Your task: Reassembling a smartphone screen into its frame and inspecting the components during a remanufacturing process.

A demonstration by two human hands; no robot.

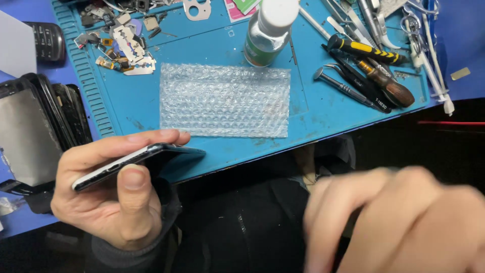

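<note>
Big and blurry, the right hand fills the bottom right corner, very close to the camera. It is so smeared that you cannot tell if its fingers are spread or curled, or if it holds anything. Part of it is cut off by the edge of the picture.

Over on the left, the left hand pinches a thin dark phone. Its thumb presses on the near side and its fingers lie along the far side. We see the phone almost edge-on, so its flat face is hard to make out. It hangs in the air just in front of the near edge of the blue mat, above a dark jacket.

On the mat, just past the phone, lies a flat sheet of bubble wrap. Behind it stands a clear bottle with a white cap and a green label; its top is cut off. To the right of the bottle is a pile of tools: a yellow and black screwdriver, a brown-handled screwdriver and black tweezers. More metal tools behind them run out of the picture.

At the far left corner of the mat are razor blades and tiny scraps, too small to tell apart. Left of the mat, on the blue tabletop, old phone screens lean in a stack, and a dark keypad phone lies behind them.
</note>
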